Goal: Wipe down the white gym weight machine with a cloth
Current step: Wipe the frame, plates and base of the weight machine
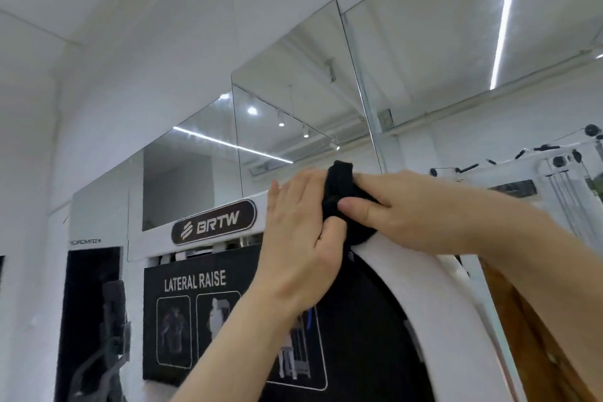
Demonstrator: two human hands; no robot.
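Black, soft bunched cloth (339,196) is pressed against the top corner of the white curved-frame gym weight machine (434,281), pinched in the right hand (401,209). The left hand (300,238) lies flat beside it, fingers spread. Light and limp, the cloth is best kept bunched.

Black knitted cloth (339,199): soft, matt, ribbed weave. White weight machine frame (424,277): smooth, satin painted finish. Dark oval brand badge (213,222): glossy, silver lettering. Black instruction panel (195,320): matt. Wall mirror panels (293,81): glass, reflective.
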